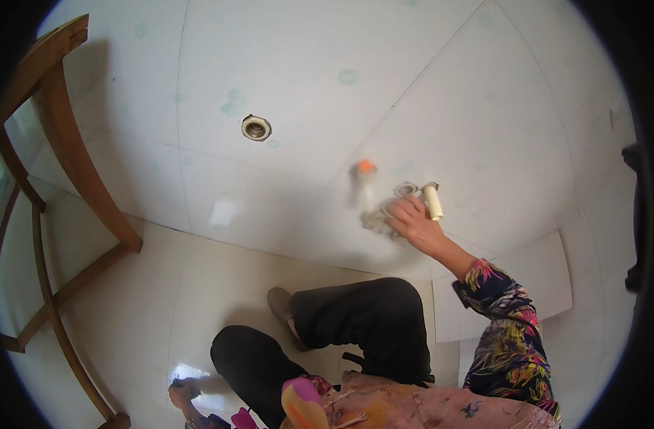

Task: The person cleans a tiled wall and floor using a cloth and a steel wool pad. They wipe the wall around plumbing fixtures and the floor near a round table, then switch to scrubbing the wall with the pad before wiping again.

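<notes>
My right hand (416, 223) reaches to the white wall surface with its fingers curled at a blurred pale fitting (377, 223). Just above that fitting is a blurred whitish piece with an orange tip (365, 166). Beside my fingers are a hexagonal pale nut (406, 189) and a short cream pipe stub (433, 202). My left hand (184, 392) is low at the left beside my knee, its fingers closed round something small and dark that I cannot make out.
A round metal-lined hole with a cream hexagonal rim (256, 128) sits further left in the white surface. A brown wooden frame (80, 150) stands along the left side. A pale flat board (506, 293) lies under my right arm. Glossy tiles (162, 286) surround my legs.
</notes>
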`<action>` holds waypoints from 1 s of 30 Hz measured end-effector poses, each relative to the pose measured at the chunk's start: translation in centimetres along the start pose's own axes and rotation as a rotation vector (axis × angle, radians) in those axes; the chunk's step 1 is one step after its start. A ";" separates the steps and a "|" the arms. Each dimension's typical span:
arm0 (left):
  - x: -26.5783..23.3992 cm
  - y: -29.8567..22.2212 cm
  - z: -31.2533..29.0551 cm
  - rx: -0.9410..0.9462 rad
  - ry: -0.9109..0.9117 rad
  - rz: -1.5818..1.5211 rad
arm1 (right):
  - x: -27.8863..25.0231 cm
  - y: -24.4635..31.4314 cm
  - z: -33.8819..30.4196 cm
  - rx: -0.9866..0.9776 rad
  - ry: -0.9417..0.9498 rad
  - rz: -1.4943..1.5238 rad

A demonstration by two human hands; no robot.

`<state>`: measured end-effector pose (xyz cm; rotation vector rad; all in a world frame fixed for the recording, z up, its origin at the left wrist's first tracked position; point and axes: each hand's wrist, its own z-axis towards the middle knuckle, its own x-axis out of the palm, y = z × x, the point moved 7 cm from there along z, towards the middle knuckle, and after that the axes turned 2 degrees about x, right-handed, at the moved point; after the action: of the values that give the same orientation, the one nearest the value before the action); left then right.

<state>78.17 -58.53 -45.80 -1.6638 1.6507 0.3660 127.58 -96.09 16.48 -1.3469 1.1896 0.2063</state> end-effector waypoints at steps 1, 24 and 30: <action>0.2 0.0 -0.3 0.002 0.013 -0.009 | -1.0 0.1 0.7 -0.014 -0.105 -0.006; -2.0 -1.3 0.3 -0.034 0.004 0.058 | -9.1 -3.7 4.5 0.429 -0.391 -0.177; -5.0 -3.8 -2.8 -0.050 0.040 0.012 | -0.9 2.2 2.4 0.185 -0.096 -0.060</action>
<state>80.32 -57.15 -39.37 -1.7089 1.6941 0.3855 126.85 -93.05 15.23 -1.1957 1.0600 0.1131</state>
